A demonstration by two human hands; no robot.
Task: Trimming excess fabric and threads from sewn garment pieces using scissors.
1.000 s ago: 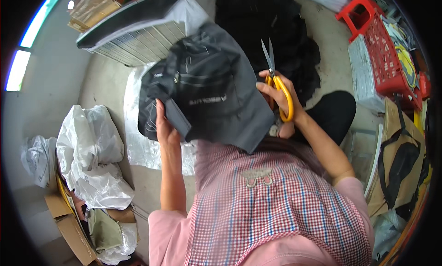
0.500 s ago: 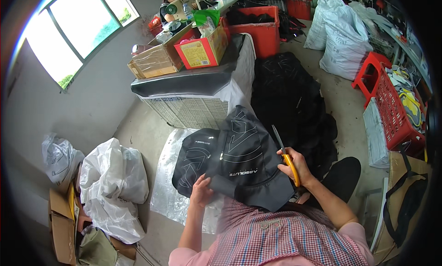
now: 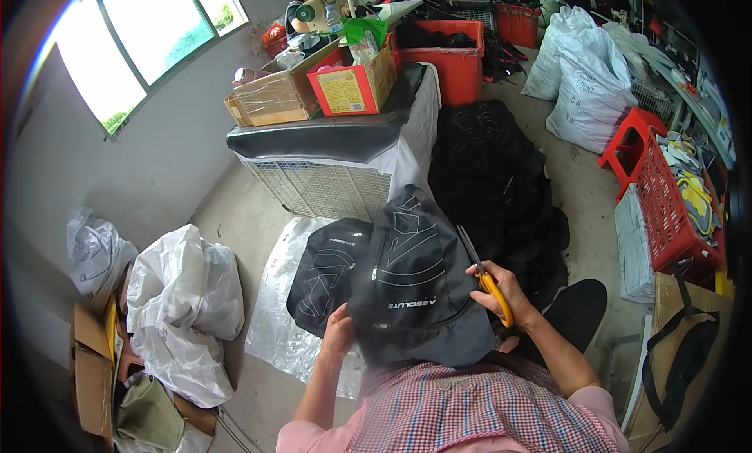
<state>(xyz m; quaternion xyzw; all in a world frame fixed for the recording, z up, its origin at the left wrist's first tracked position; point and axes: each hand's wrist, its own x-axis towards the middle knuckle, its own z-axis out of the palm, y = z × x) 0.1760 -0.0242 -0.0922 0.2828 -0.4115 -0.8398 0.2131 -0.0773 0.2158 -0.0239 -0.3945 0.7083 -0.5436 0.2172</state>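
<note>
Across my lap lies a black bag panel [image 3: 415, 273] printed with thin white lines and fitted with a small zip. My left hand [image 3: 338, 331] is closed on its left edge, fingers curled over the cloth. In my right hand [image 3: 507, 290] I hold scissors [image 3: 490, 285] with orange handles, blades pointing up and away. That hand's fingertips are beside the panel's right edge; whether they also grip the cloth I cannot tell. Another black printed piece [image 3: 319, 284] is to the left, partly under the panel, over clear plastic sheeting [image 3: 270, 327].
A covered wire crate [image 3: 321, 188] ahead bears two boxes [image 3: 350, 88]. Black cloth pieces [image 3: 497, 186] are heaped right of it. White sacks [image 3: 188, 296] stand at left, others [image 3: 591, 92] at far right. A red basket [image 3: 662, 194] holds scraps. Someone sits by a machine [image 3: 313, 12].
The panel's near part, lifted and folded before, now hangs flatter over my lap. My left hand has shifted slightly along its left edge. The scissors stay in my right hand.
</note>
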